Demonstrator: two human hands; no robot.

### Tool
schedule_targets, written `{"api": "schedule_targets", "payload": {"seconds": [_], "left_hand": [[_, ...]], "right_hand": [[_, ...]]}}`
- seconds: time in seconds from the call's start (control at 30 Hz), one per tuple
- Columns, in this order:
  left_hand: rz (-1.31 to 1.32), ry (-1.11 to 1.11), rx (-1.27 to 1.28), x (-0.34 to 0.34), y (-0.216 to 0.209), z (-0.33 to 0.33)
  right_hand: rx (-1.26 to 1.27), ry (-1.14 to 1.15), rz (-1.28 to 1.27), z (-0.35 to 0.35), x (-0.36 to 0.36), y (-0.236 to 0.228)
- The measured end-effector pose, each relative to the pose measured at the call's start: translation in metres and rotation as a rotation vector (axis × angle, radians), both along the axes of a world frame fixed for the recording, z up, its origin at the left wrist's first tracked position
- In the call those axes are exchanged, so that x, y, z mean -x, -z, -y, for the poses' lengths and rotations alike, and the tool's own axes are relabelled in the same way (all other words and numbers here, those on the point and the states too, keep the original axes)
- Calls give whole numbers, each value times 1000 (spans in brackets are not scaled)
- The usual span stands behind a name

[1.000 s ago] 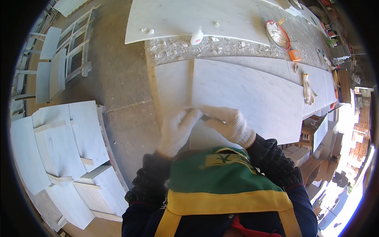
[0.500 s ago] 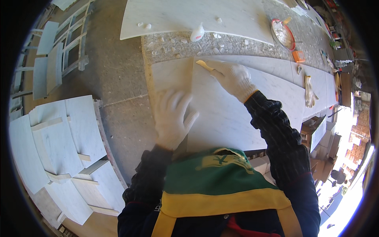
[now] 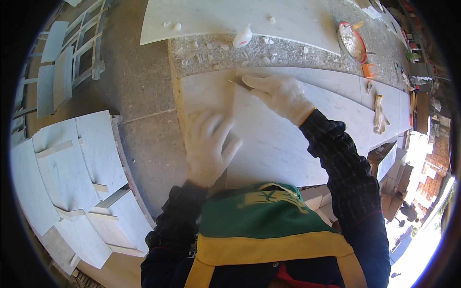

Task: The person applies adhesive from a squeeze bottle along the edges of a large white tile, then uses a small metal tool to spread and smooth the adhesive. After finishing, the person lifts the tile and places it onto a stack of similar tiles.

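Note:
My left hand [image 3: 209,144], in a white knit glove, lies with fingers spread on a pale veined stone slab [image 3: 206,89]. A seam separates this slab from the larger white slab [image 3: 283,149] to its right. My right hand [image 3: 281,96], gloved too, is closed near the far end of that seam. Between its thumb and fingers is a thin, flat scraper [image 3: 232,81], seen nearly edge-on, with only its tip showing; the rest is hidden by the glove. I cannot tell whether the tip touches the stone.
Beyond the slabs lie a white squeeze bottle [image 3: 243,37], stone chips and another large slab [image 3: 211,14]. Farther right are a red-rimmed pan [image 3: 353,43] of white paste, an orange box [image 3: 369,70] and a loose glove [image 3: 381,115]. Slabs with wooden strips [image 3: 65,173] are stacked at left.
The scraper has turned from showing its tan flat face to nearly edge-on in my right hand, its tip now nearer the seam. My left hand stays on the slab, shifted very slightly.

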State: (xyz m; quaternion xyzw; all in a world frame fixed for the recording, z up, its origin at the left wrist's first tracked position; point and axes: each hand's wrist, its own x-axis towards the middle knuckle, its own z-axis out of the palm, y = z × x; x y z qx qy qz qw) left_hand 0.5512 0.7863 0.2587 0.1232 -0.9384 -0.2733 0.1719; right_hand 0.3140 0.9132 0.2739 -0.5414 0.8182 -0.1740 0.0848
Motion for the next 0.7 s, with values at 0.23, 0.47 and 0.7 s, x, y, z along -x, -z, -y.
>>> {"api": "schedule_targets", "payload": {"seconds": [0.23, 0.47, 0.7], "left_hand": [[-1, -2, 26, 1, 1, -1], [8, -3, 26, 1, 1, 0], [10, -7, 22, 0, 3, -1]], "right_hand": [[38, -48, 31, 3, 0, 10], [-22, -46, 20, -1, -5, 2], [-136, -4, 74, -3, -15, -14]]}}
